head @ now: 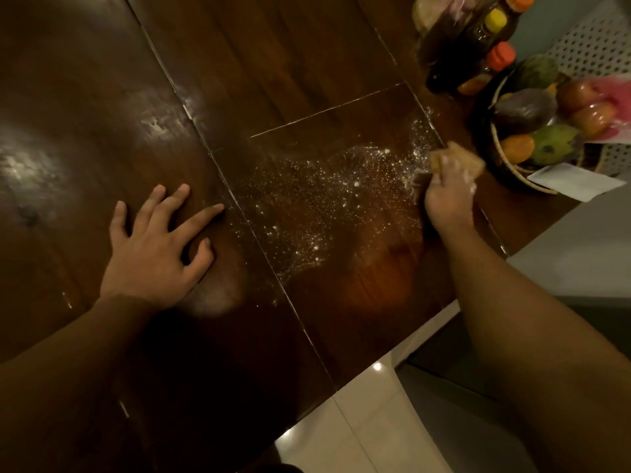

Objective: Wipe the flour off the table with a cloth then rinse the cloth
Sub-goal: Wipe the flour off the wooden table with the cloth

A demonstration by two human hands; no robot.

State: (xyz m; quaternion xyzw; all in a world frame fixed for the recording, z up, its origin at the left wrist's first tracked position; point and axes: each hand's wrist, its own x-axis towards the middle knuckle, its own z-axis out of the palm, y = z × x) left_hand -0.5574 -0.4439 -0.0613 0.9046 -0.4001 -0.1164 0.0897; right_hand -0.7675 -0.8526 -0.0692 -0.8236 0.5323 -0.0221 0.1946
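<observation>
White flour (327,199) lies scattered in specks and small clumps over the middle of the dark wooden table (239,63). My right hand (449,196) grips a bunched tan cloth (457,160) and holds it down on the table at the far right end of the flour patch. Flour dusts its fingers. My left hand (160,247) rests flat on the wood with the fingers spread, just left of the flour, holding nothing.
A dark basket (491,165) of mangoes and other fruit stands right behind the cloth. Bottles (471,46) with orange and yellow caps stand at the back right. A white paper (573,180) lies by the basket. The table's edge and pale floor tiles (358,421) are at the lower right.
</observation>
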